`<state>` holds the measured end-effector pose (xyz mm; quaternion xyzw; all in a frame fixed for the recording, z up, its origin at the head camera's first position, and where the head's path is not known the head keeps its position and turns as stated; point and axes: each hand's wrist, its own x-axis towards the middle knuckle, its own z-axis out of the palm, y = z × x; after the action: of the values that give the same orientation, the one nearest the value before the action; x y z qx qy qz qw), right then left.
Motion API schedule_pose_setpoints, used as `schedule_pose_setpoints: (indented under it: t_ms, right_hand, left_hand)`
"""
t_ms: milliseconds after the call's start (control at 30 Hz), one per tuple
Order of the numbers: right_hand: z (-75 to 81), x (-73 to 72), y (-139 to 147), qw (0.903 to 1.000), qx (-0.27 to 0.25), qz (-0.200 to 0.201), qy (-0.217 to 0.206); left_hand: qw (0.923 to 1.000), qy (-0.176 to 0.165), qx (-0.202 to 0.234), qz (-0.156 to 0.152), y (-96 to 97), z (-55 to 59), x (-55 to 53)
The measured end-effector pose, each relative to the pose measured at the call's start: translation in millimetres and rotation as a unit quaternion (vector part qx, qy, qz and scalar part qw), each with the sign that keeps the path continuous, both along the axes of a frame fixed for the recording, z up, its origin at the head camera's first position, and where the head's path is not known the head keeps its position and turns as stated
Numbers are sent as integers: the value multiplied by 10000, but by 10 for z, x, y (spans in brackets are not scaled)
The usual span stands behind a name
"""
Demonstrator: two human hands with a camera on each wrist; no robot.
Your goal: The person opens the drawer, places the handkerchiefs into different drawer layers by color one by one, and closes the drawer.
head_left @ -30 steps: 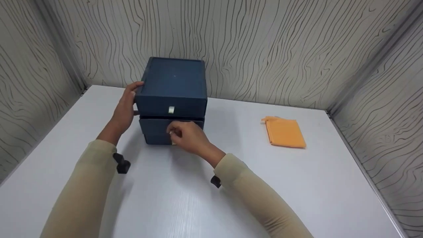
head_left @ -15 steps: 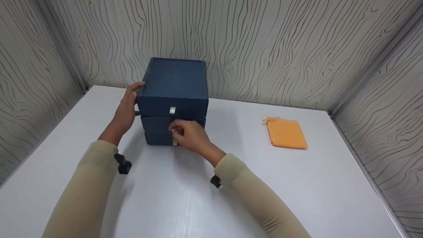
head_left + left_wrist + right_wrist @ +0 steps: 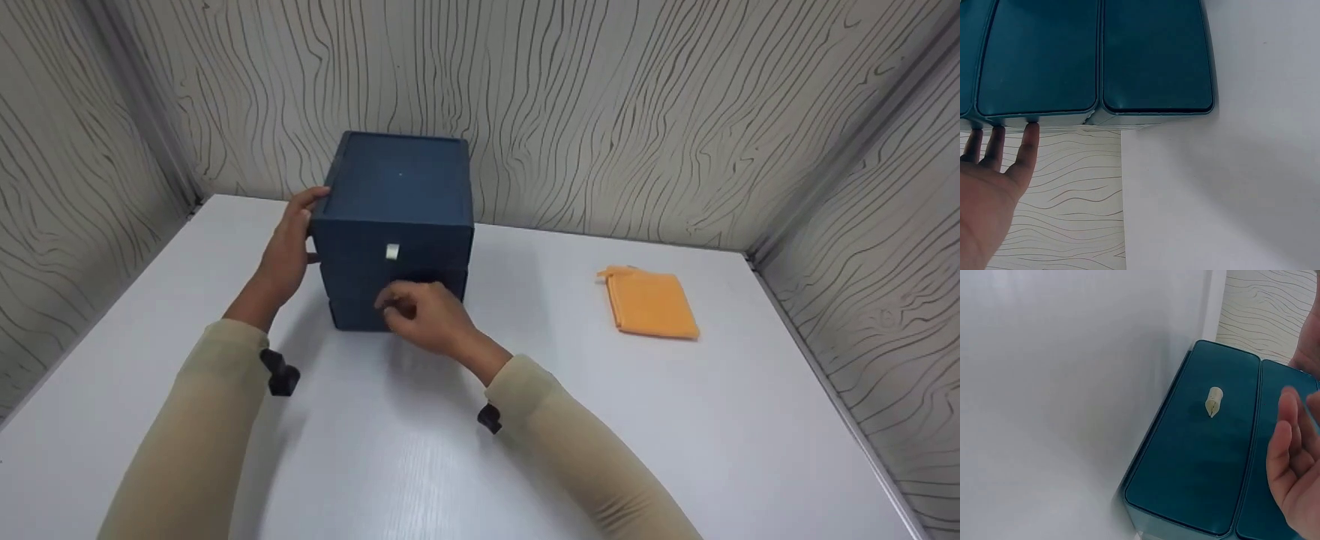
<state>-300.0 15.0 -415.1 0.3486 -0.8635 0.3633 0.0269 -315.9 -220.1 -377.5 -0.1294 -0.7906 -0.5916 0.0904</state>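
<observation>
A dark blue cabinet of three stacked drawers stands on the white table. Its drawer fronts lie flush in both wrist views. My left hand braces its left side, fingers extended; in the left wrist view several fingertips touch that side. In front of the middle drawer, my right hand has loosely curved fingers, with nothing visible between them. Pale pull tabs show on the top drawer and on the bottom drawer; the middle one is hidden behind my right hand.
A folded orange cloth lies on the white table to the right of the cabinet. Behind stands a wood-grain patterned wall, with similar panels at both sides.
The middle drawer, slightly out a second ago, has slid in flush. My right hand has since moved a little down and off its tab. My left hand stays on the cabinet's side.
</observation>
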Motion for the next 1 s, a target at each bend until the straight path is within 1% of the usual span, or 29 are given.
schedule_pose_setpoints:
  t_ms: [67, 133, 267, 400, 567, 733, 867, 1000]
  right_hand:
    - [-29, 19, 2, 9996, 230, 167, -80]
    - [-58, 33, 5, 9984, 512, 169, -156]
    - [-116, 45, 6, 9949, 970, -76, -262]
    - [-170, 53, 7, 9914, 1251, -253, -290]
    - [-239, 58, -2, 9890, 1401, -386, -295]
    - [-290, 50, -17, 9868, 1528, -424, -316]
    - [-306, 41, -23, 9850, 1653, -355, -339]
    - [-310, 29, -19, 9836, 1735, -319, -366]
  left_hand:
    - [10000, -4, -8, 33, -1, -3, -2]
    - [10000, -23, 4, 45, 0, -3, -5]
    - [9999, -59, 86, 25, -3, 4, -11]
    - [9997, -51, 253, 1, -20, 21, -9]
    - [9994, -24, 350, 48, -31, 30, -3]
    - [9989, -14, 467, 92, -18, 40, 4]
    - [9986, -95, 493, 135, -12, 68, 13]
    - [9988, -221, 405, 132, -11, 106, 23]
